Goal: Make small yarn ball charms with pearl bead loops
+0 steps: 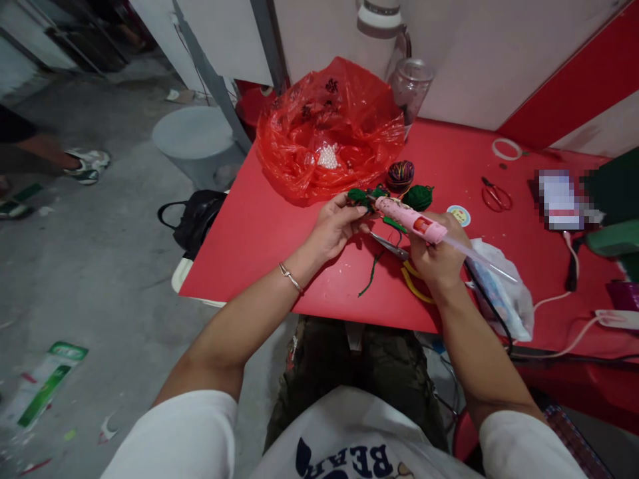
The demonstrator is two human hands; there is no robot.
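My right hand [439,249] is closed around a pink hot glue gun [412,218], with a clear glue stick [482,259] poking out of its back end. The gun's nozzle points left, at a dark green yarn piece [358,197] pinched in the fingers of my left hand [337,229]. Below the gun, yellow-handled scissors [417,283] lie on the table, blades toward my left hand. A loose green yarn strand [372,274] trails beside them. Just past the gun are a green yarn ball [418,197] and a multicoloured yarn ball [400,175].
A red plastic bag [289,153] holding white beads [328,156] spreads across the back of the red table [249,259]. To the right are small red scissors [496,196], a tape roll [506,150], a phone [560,199], cables and a clear plastic packet [504,293]. A glass jar [412,83] stands behind.
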